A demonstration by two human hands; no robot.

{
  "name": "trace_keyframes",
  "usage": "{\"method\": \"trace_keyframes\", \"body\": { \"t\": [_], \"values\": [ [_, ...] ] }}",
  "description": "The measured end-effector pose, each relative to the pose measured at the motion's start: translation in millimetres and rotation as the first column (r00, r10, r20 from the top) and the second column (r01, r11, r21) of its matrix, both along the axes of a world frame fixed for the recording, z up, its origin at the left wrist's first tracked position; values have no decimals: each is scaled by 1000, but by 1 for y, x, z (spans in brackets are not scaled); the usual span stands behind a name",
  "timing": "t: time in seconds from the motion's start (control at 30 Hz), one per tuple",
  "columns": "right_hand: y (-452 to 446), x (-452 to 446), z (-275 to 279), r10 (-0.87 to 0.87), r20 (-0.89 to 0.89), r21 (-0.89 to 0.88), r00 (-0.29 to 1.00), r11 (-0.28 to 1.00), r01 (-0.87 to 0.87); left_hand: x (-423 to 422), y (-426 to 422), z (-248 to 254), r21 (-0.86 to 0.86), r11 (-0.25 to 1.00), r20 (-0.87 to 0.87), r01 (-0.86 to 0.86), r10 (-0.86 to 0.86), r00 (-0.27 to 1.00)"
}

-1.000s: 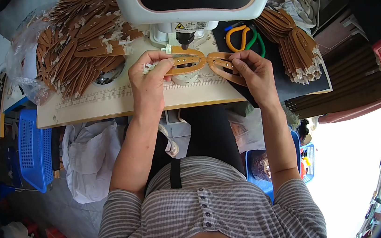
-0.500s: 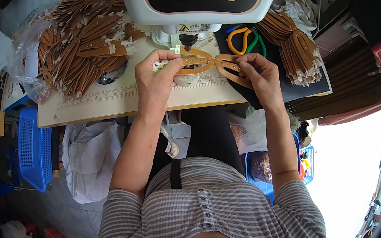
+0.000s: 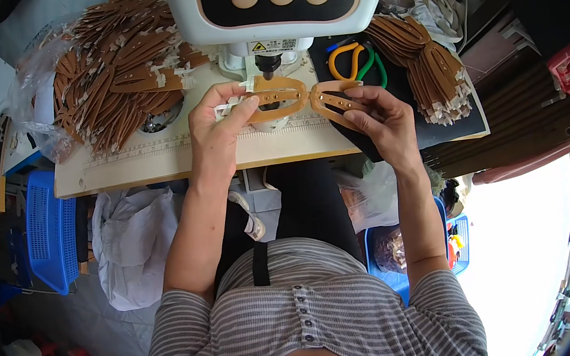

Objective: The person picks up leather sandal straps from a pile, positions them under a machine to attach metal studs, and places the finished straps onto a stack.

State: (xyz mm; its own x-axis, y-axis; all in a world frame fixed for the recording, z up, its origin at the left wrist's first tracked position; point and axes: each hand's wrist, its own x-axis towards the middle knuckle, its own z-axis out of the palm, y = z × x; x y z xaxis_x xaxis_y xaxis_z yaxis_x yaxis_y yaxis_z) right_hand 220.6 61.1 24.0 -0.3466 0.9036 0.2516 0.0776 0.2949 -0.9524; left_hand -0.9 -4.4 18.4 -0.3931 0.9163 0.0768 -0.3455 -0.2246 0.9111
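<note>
Tan strap [image 3: 304, 97], btwn L fingers [image 3: 245, 109] & R fingers [image 3: 358, 119]

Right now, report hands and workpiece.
Left hand and right hand gripping opposite ends of tan strap piece. Piece below machine's black nozzle.

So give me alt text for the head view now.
A person's left hand and right hand hold a brown slotted strap at a white machine, over a ruler-marked worktop; a heap of similar straps lies left, a stack right.

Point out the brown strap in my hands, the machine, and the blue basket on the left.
Strap [image 3: 301, 99], head view: inner end of its left loop.
Machine [image 3: 270, 14], head view: black button panel.
Basket [image 3: 50, 229], head view: perforated side.
</note>
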Motion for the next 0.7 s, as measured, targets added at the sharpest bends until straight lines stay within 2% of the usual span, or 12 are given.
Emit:
{"method": "trace_keyframes", "body": {
  "t": [0.03, 0.07, 0.17, 0.2, 0.3, 0.33, 0.5, 0.57, 0.63, 0.67, 0.7],
  "values": [
    [-3, 3, 1, -8, 19, 77, 1000, 997, 6, 0, -6, -1, 35, 999, -41, 12, -11, 999],
    [-6, 7, 6, -92, 152, 316, 984, 948, 40, -1, -12, -2, 71, 997, -83, 25, -19, 996],
    [-4, 13, 0, -173, 84, 722, 981, 689, 59, -12, -23, -21, 305, 950, -366, 69, 50, 929],
    [-7, 12, -2, -167, 56, 729, 984, 680, 74, -13, -23, -22, 384, 919, -432, 87, 96, 897],
    [-11, 11, -3, -180, 24, 738, 983, 667, 104, -9, -27, -18, 433, 897, -452, 92, 128, 883],
    [-8, 14, -7, -187, 32, 758, 982, 644, 98, -9, -27, -17, 436, 896, -452, 87, 134, 882],
    [-15, 32, 6, -182, 105, 708, 978, 704, 55, 1, -25, -14, 433, 894, -494, 117, 127, 860],
    [-16, 46, 12, -143, 114, 612, 983, 789, 44, 11, -26, -13, 360, 920, -495, 153, 50, 868],
    [-8, 64, 14, -215, 96, 585, 972, 802, 120, 24, -32, 0, 249, 959, -519, 136, 14, 855],
    [-9, 70, 19, -209, -42, 381, 977, 900, 210, 19, -32, -1, 278, 946, -627, 167, 47, 777],
    [-3, 77, 21, -235, -157, 265, 959, 926, 270, 13, -31, 2, 297, 947, -654, 126, 106, 749]
  ]
}}
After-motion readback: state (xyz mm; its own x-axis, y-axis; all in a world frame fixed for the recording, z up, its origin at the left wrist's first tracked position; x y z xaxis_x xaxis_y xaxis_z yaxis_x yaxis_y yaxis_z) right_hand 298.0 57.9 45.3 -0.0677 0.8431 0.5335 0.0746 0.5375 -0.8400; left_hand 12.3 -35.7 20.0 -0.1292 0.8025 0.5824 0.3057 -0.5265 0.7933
